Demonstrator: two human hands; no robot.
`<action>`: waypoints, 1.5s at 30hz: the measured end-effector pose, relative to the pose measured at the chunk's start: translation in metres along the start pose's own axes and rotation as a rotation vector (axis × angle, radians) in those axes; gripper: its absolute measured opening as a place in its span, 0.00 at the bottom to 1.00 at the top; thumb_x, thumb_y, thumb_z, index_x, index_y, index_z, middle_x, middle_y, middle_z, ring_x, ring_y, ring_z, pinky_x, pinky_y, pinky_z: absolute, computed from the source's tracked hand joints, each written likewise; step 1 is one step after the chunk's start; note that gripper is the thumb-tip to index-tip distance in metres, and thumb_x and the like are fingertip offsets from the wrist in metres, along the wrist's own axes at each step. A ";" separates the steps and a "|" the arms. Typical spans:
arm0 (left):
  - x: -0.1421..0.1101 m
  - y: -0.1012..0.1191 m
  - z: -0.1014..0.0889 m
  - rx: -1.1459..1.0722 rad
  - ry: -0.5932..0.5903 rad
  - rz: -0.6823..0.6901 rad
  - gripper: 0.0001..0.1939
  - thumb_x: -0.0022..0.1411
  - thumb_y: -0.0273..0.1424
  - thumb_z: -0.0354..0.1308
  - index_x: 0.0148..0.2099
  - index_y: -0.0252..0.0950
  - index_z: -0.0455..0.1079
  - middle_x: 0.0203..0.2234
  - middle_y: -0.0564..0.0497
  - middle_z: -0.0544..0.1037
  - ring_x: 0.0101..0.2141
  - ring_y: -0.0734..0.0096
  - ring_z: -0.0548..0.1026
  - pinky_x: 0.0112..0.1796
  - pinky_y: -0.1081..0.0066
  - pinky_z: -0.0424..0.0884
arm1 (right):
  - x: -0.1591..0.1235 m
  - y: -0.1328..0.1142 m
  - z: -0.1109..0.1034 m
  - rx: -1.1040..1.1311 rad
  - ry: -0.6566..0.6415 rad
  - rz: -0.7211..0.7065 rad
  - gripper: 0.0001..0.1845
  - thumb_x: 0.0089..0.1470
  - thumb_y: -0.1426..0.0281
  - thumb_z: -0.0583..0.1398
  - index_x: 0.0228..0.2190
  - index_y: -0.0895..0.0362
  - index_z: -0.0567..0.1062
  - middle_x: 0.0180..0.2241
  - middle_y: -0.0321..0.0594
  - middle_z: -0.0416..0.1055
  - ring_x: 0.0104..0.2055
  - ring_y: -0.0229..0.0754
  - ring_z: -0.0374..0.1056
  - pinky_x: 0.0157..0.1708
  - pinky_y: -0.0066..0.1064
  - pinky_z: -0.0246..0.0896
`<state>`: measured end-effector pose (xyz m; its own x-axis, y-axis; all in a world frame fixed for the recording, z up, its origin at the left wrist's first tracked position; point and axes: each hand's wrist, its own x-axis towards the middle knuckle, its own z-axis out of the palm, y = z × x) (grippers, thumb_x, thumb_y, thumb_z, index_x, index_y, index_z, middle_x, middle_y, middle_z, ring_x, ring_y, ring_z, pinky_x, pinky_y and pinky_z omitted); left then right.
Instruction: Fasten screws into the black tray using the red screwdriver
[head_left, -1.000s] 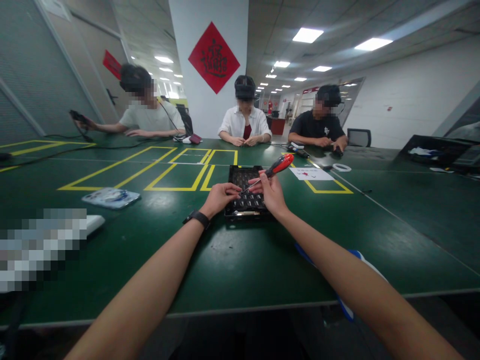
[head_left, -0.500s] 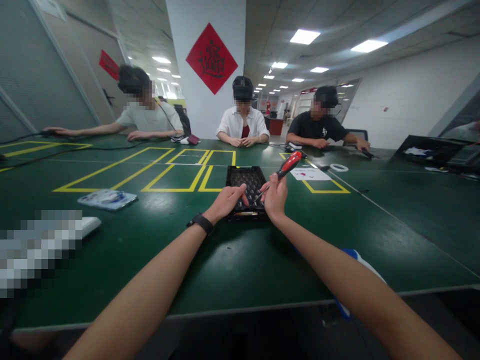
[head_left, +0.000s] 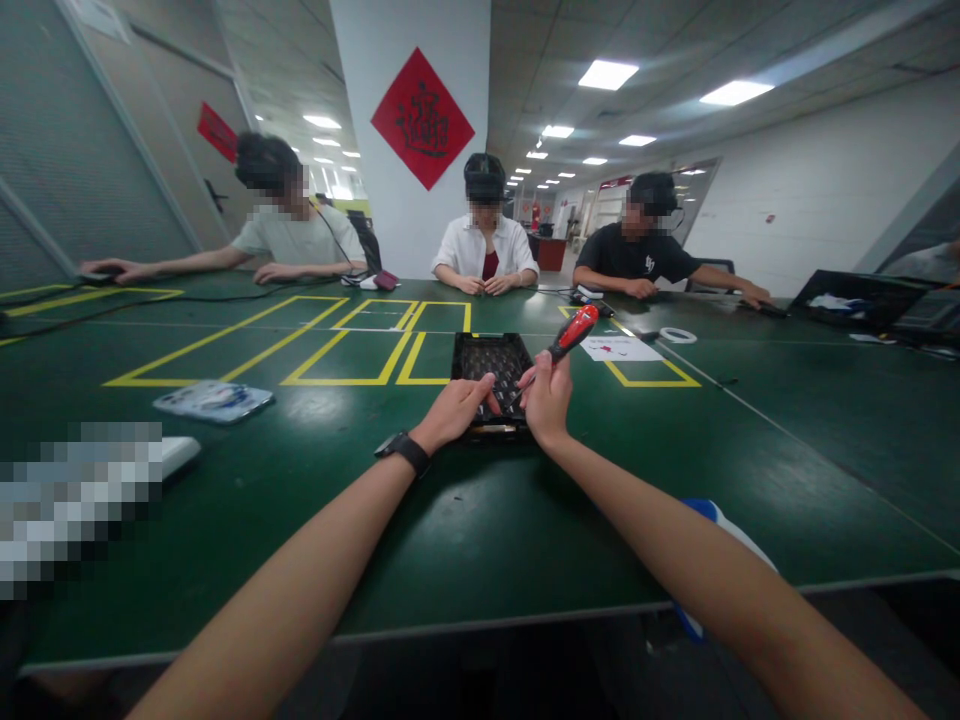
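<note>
An open black plastic case [head_left: 491, 352] with a patterned floor lies on the green table in front of me. My left hand [head_left: 456, 408] is closed over its near left wall, thumb and a fingertip reaching inside; anything small between them cannot be made out. My right hand [head_left: 549, 402] grips a screwdriver [head_left: 576, 332] with a red and black handle. The handle leans up and to the right, while the thin shaft slants down into the case near my left fingertips. What the tip touches is too small to tell.
Yellow tape outlines [head_left: 337, 360] mark the table [head_left: 420, 560]. A phone-like item [head_left: 214, 400] lies left, a white paper [head_left: 621, 348] and tape roll [head_left: 677, 336] right. A blue and white object [head_left: 724, 525] sits by my right forearm. Three people sit opposite; a black bin [head_left: 855, 300] stands far right.
My right hand and the screwdriver have shifted very slightly left and down. Across the table, the person on the right has stretched an arm further right.
</note>
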<state>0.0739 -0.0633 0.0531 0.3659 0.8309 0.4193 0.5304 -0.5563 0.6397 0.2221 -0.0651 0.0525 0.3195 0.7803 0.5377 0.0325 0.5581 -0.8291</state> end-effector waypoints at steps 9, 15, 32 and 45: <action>-0.001 0.006 -0.001 0.014 -0.011 0.008 0.36 0.63 0.48 0.31 0.28 0.33 0.76 0.17 0.51 0.71 0.21 0.75 0.65 0.27 0.74 0.57 | -0.002 0.000 0.001 -0.069 0.010 -0.092 0.14 0.58 0.58 0.47 0.34 0.56 0.61 0.17 0.27 0.63 0.15 0.30 0.58 0.18 0.22 0.52; -0.001 0.006 -0.001 0.033 -0.017 0.020 0.35 0.63 0.48 0.32 0.29 0.33 0.76 0.20 0.50 0.74 0.22 0.74 0.67 0.27 0.74 0.58 | -0.001 0.002 0.001 -0.082 0.014 -0.104 0.15 0.57 0.57 0.46 0.34 0.56 0.61 0.17 0.27 0.63 0.15 0.30 0.57 0.18 0.22 0.51; 0.000 0.004 -0.001 0.031 -0.034 0.002 0.36 0.63 0.48 0.31 0.28 0.33 0.76 0.19 0.50 0.73 0.23 0.73 0.67 0.29 0.74 0.58 | 0.003 -0.001 0.002 0.023 0.070 0.006 0.16 0.57 0.56 0.46 0.33 0.56 0.61 0.15 0.26 0.61 0.14 0.29 0.55 0.17 0.21 0.50; 0.000 0.001 0.000 0.042 -0.042 -0.023 0.35 0.62 0.49 0.32 0.31 0.34 0.76 0.23 0.50 0.74 0.27 0.71 0.68 0.30 0.73 0.58 | 0.013 0.010 0.000 0.052 0.155 0.078 0.20 0.56 0.53 0.45 0.34 0.57 0.60 0.14 0.26 0.61 0.11 0.29 0.53 0.12 0.22 0.48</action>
<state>0.0739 -0.0640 0.0534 0.3844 0.8427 0.3770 0.5704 -0.5379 0.6208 0.2261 -0.0494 0.0506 0.4613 0.7713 0.4385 -0.0459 0.5144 -0.8563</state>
